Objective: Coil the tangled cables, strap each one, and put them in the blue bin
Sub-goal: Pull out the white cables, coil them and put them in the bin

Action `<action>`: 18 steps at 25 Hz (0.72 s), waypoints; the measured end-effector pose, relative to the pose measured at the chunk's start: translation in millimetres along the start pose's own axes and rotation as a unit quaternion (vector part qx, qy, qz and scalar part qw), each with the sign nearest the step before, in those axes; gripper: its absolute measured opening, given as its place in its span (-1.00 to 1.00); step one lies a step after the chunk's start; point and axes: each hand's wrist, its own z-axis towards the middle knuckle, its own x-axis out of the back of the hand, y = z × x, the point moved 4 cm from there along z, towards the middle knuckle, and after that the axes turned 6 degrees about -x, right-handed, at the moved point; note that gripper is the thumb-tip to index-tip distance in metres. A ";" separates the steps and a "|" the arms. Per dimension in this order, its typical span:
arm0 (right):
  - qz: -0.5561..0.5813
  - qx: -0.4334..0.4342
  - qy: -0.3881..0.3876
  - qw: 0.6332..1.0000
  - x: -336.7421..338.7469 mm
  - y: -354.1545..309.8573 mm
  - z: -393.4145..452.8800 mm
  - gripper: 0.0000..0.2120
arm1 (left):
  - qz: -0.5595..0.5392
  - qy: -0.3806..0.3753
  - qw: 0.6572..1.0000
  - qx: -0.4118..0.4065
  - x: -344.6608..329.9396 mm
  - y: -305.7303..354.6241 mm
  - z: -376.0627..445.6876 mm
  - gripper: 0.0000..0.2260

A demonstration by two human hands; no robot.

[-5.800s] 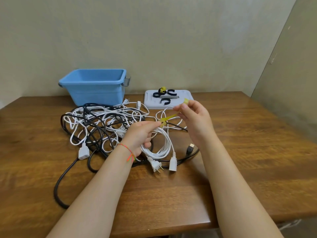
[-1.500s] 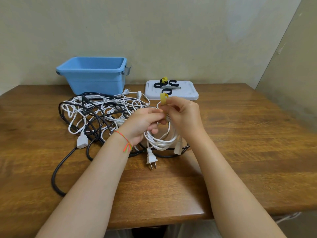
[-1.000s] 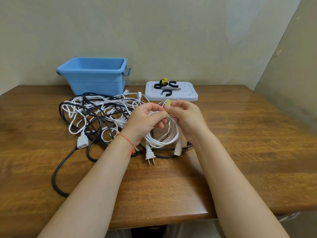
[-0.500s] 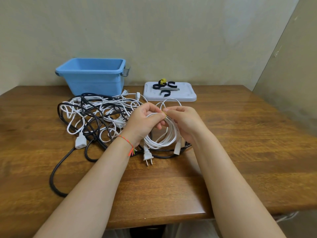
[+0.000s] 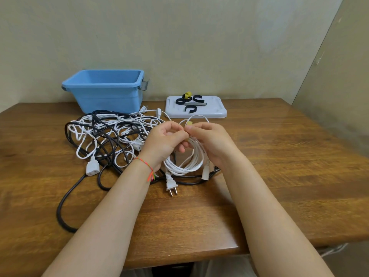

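At the far left of the table (image 5: 289, 156), a black cable (image 5: 65, 196) loops out toward the near edge and runs back into a tangle (image 5: 111, 134) of black and white cables. A white socket end (image 5: 92, 168) lies at the near left of this heap. Behind the tangle, against the wall, the bin (image 5: 107, 94) stands upright and open, touching the heap's far edge or just short of it; which one cannot be told.

The left hand (image 5: 165, 143), a thread bracelet (image 5: 146, 164) on its wrist, has its grip clamped on the top of a white coil (image 5: 185, 162), fingers curled round the bundled loops. The coil hangs from both hands just right of the tangle, its lower turns at or just above the table. Its two-pin plug (image 5: 171, 183) lies on the wood below the left wrist, prongs pointing to the near edge, and its other connector (image 5: 205, 173) hangs at the lower right of the coil, over a run of black cable.

The right hand (image 5: 211, 142) meets the left at the coil's top; its grip pinches a yellow strap (image 5: 188, 123), whose end sticks up between the thumbs. How far the strap goes round the coil is hidden by the fingers.

Beyond the hands, right of the bin, a white tray (image 5: 215, 111) lies flat, holding curled black straps (image 5: 191, 108) and one yellow piece (image 5: 187, 94).
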 end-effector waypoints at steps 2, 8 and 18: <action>0.026 0.037 0.036 0.998 2.5 -2.3 -0.2 -0.97 | 0.000 -0.001 1.000 0.001 -0.3 -1.8 0.6 -0.93; 0.061 -0.048 0.028 0.997 6.6 3.5 1.6 -0.90 | 0.012 -0.009 1.000 -0.027 -1.1 -3.7 -0.6 -0.93; 0.096 -0.150 -0.095 0.979 4.3 7.0 2.3 -0.83 | 0.078 -0.070 0.990 -0.091 -6.6 4.7 -6.9 -0.88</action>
